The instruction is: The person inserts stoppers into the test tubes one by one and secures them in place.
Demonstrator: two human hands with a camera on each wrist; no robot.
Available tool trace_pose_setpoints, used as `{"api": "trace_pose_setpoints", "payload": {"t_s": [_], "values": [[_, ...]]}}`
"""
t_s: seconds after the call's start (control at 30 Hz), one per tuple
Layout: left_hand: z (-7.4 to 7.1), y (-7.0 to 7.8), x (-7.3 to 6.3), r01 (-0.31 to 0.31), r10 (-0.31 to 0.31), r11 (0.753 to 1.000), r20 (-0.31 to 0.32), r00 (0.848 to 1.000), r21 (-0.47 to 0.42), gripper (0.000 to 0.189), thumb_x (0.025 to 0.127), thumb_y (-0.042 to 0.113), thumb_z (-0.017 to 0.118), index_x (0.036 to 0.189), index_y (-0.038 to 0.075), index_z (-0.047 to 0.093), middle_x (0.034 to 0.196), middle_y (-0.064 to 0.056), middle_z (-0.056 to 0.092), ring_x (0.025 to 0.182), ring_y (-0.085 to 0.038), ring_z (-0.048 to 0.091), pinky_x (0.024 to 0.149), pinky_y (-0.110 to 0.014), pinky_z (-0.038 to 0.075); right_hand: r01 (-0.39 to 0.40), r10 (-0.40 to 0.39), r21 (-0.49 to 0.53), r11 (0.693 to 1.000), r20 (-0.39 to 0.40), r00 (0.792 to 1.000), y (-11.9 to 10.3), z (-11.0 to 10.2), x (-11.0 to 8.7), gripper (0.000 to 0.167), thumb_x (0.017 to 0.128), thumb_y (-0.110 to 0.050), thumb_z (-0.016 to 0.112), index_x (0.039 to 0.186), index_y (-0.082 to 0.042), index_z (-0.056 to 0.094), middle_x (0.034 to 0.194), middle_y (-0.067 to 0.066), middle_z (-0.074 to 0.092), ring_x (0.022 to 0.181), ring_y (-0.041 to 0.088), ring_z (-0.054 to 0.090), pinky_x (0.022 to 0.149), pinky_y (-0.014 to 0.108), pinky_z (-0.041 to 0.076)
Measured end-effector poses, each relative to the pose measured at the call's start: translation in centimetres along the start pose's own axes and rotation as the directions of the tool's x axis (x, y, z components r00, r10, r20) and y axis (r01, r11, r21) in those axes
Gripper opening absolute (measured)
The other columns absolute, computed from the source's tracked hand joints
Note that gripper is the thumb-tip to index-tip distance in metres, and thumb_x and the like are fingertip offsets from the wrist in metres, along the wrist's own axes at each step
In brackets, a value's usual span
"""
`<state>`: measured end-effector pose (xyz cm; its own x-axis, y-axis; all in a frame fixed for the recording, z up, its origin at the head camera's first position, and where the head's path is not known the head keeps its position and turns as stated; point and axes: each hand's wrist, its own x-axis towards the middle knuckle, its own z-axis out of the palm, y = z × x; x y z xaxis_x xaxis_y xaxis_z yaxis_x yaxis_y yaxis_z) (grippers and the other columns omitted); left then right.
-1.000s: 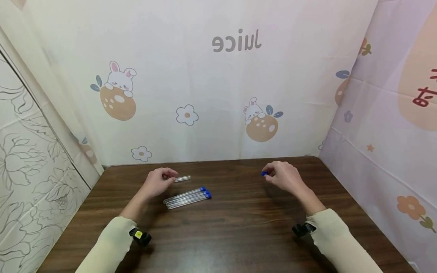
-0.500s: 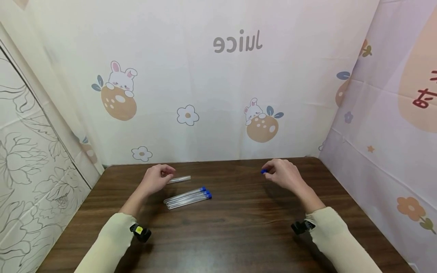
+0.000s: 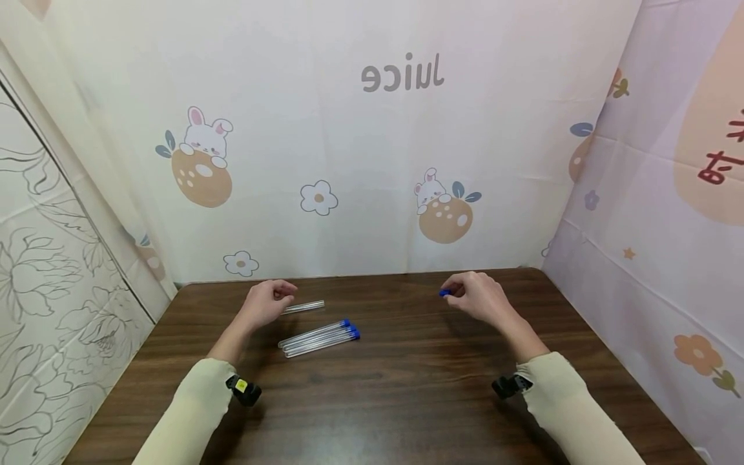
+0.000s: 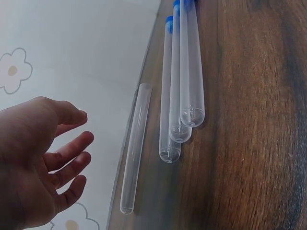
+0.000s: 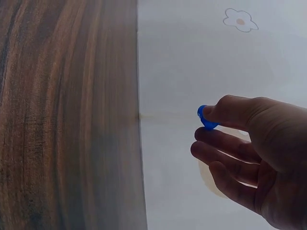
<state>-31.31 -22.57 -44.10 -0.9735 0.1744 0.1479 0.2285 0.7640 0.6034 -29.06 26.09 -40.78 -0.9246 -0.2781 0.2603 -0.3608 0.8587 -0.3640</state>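
My right hand [image 3: 479, 296] pinches a small blue cap [image 5: 207, 118] between thumb and fingers, above the right part of the table. At the left, my left hand [image 3: 267, 302] hovers with loosely bent fingers, holding nothing. Just beside it an uncapped clear test tube [image 4: 135, 151] lies on the table; in the head view the hand covers its left end. Nearer the front lie three clear test tubes [image 3: 318, 339] side by side, their blue caps [image 3: 352, 330] pointing right and their rounded ends pointing left.
The brown wooden table [image 3: 378, 400] ends at a printed curtain [image 3: 372, 148] along its back edge. Another printed cloth [image 3: 651, 194] hangs at the right side. Each wrist wears a small black camera [image 3: 244, 389].
My left hand has let go of the uncapped test tube and lifted slightly, leaving the tube on the table. My right hand, with the cap, has shifted slightly left.
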Motion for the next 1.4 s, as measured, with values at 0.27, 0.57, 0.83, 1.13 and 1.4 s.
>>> {"api": "trace_pose_setpoints", "payload": {"t_s": [0.27,0.57,0.83,1.13,1.4], "values": [[0.2,-0.5,-0.2,0.009,-0.010,1.000,0.038,0.999,0.018,0.025,0.108,0.013,0.070,0.129,0.003,0.079,0.126,-0.021,0.082,0.118,-0.038,0.075,0.104,-0.059,0.058,-0.003,0.003,0.021,1.000,0.034,0.999,0.0,0.4,-0.1,0.014,0.098,-0.015,0.085,0.111,-0.011,0.085,0.098,0.005,0.085,0.085,0.018,0.077,0.075,0.042,0.058],[5.3,-11.0,4.6,-0.087,0.087,0.991,0.005,0.996,0.105,0.024,0.099,0.023,0.080,0.123,0.024,0.084,0.117,-0.005,0.086,0.108,-0.025,0.079,0.094,-0.049,0.062,0.007,-0.008,0.028,1.000,0.037,0.999,-0.1,0.6,-0.3,0.013,0.097,-0.013,0.086,0.110,-0.010,0.086,0.097,0.005,0.086,0.084,0.018,0.078,0.074,0.041,0.059],[6.2,-12.4,5.1,-0.070,0.066,0.992,0.034,0.997,0.109,0.026,0.098,0.026,0.081,0.124,0.029,0.084,0.123,-0.004,0.087,0.120,-0.032,0.079,0.103,-0.057,0.061,0.014,-0.015,0.024,1.000,0.054,0.998,-0.1,0.9,-0.4,0.012,0.098,-0.015,0.085,0.110,-0.012,0.086,0.098,0.004,0.085,0.084,0.015,0.076,0.075,0.041,0.059],[5.8,-10.8,4.1,-0.065,0.062,0.990,0.029,0.998,0.123,0.025,0.097,0.020,0.082,0.122,0.024,0.085,0.119,-0.006,0.084,0.115,-0.029,0.077,0.101,-0.054,0.061,0.035,-0.037,0.028,0.999,0.067,0.997,-0.1,1.2,-0.6,0.013,0.098,-0.012,0.085,0.111,-0.011,0.086,0.099,0.005,0.085,0.086,0.016,0.077,0.076,0.043,0.061],[5.2,-8.7,2.7,-0.044,0.040,0.991,0.041,0.998,0.125,0.022,0.094,0.013,0.087,0.114,0.023,0.086,0.113,-0.006,0.084,0.108,-0.027,0.075,0.096,-0.052,0.058,0.036,-0.038,0.027,0.999,0.065,0.997,-0.1,1.2,-0.6,0.011,0.099,-0.013,0.085,0.110,-0.011,0.085,0.097,0.004,0.084,0.085,0.015,0.075,0.075,0.042,0.060]]}}
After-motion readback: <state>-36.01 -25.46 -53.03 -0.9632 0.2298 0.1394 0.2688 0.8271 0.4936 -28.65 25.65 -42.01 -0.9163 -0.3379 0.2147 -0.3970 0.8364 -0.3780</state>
